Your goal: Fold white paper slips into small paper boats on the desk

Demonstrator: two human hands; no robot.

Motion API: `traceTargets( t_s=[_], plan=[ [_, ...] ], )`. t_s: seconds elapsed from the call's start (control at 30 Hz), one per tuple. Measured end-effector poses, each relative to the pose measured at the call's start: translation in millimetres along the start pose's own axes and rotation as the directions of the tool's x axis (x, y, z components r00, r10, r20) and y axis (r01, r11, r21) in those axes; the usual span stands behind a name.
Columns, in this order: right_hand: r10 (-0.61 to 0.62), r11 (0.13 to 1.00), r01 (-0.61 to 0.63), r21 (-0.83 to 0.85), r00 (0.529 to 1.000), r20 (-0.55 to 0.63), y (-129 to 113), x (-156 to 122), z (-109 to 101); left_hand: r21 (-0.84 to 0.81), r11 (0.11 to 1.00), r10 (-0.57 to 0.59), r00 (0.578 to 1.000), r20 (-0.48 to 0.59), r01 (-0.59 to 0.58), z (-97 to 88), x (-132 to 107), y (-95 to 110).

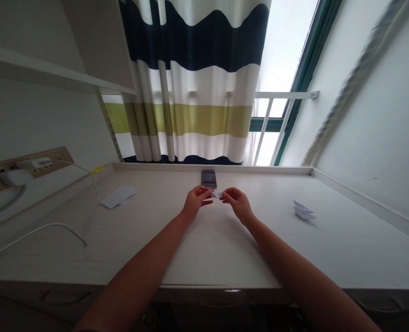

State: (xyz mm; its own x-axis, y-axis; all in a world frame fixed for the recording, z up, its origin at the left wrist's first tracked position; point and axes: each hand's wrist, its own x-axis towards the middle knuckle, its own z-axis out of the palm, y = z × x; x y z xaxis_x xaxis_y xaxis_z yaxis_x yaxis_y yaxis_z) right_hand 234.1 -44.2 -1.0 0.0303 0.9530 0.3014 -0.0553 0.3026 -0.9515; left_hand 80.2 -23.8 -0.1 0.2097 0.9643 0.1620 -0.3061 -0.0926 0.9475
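Both hands pinch a small piece of folded white paper [216,195] above the middle of the desk. My left hand [196,201] has its left end between thumb and fingers, and my right hand [237,201] grips the right end. Fingertips cover much of the paper, so its full shape is hidden. Just beyond the hands lies a dark-screened phone [209,178]. To the right, a folded white paper shape [303,210] with pointed ends rests on the desk. Several flat white paper sheets [118,197] lie at the left.
A white cable [95,193] runs across the left of the white desk [225,258] from a wall socket strip [38,166]. A low raised edge [266,170] borders the back. Behind it hang a striped curtain [204,115] and a white window rail [280,95].
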Motion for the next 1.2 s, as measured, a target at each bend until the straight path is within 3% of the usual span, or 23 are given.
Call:
traceTargets(
  t_s=[0.43, 0.73, 1.2],
  plan=[
    [-0.071, 0.997, 0.071, 0.021, 0.997, 0.039, 2.6, 0.6, -0.9, -0.112, 0.993, 0.045, 0.999, -0.011, -0.046, 0.6, 1.6, -3.1],
    [-0.05, 0.999, 0.05, 0.002, 0.997, 0.052, 6.3, 1.8, -3.8, -0.126, 0.99, 0.069, 0.998, -0.011, -0.07, 1.8, 0.9, -2.3],
    [-0.051, 0.998, 0.051, 0.038, 0.999, -0.007, 3.5, 2.0, -0.7, -0.167, 0.983, 0.07, 0.997, -0.024, -0.073, 3.9, 0.5, -2.2]
  ],
)
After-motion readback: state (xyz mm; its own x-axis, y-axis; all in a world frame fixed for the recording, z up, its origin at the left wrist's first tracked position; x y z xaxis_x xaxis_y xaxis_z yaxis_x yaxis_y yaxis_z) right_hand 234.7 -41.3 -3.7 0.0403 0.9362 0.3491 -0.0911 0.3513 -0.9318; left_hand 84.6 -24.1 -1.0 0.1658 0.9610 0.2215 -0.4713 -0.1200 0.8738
